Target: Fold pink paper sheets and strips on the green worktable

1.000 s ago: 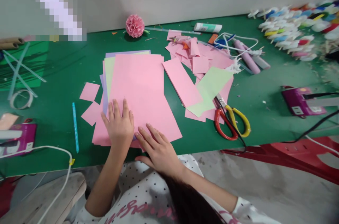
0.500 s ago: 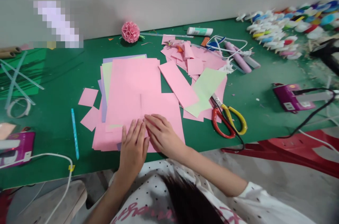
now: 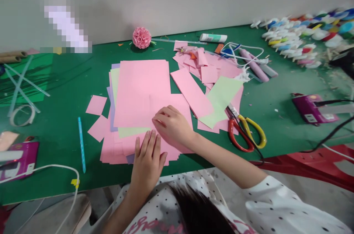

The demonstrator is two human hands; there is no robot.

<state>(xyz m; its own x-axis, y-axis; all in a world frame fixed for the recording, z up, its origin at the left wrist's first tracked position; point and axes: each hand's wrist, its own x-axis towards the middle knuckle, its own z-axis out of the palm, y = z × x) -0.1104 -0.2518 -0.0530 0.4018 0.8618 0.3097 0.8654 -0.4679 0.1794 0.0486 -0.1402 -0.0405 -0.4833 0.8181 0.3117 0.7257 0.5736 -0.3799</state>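
Note:
A stack of pink sheets (image 3: 143,83), with green and purple sheets showing at its left side, lies in the middle of the table. My left hand (image 3: 148,156) rests flat on the lower part of this paper, fingers stretched out. Above and to the right, my right hand (image 3: 173,125) is closed, its bent fingertips pressed together at the top pink sheet. The exact grip of the fingertips is partly hidden. A strip of green paper (image 3: 134,131) shows below that sheet's lower edge.
Scissors (image 3: 245,132), a pink paper strip (image 3: 192,92), a green sheet (image 3: 224,97) and paper scraps lie to the right. A blue pen (image 3: 82,145) and pink squares (image 3: 96,105) lie left. Behind stand a pink paper ball (image 3: 142,38) and a glue stick (image 3: 212,38).
My right hand has lifted and curled its fingers, moving slightly up the paper. The left hand has slid a little right. More green paper shows below the top sheet; the view has shifted slightly.

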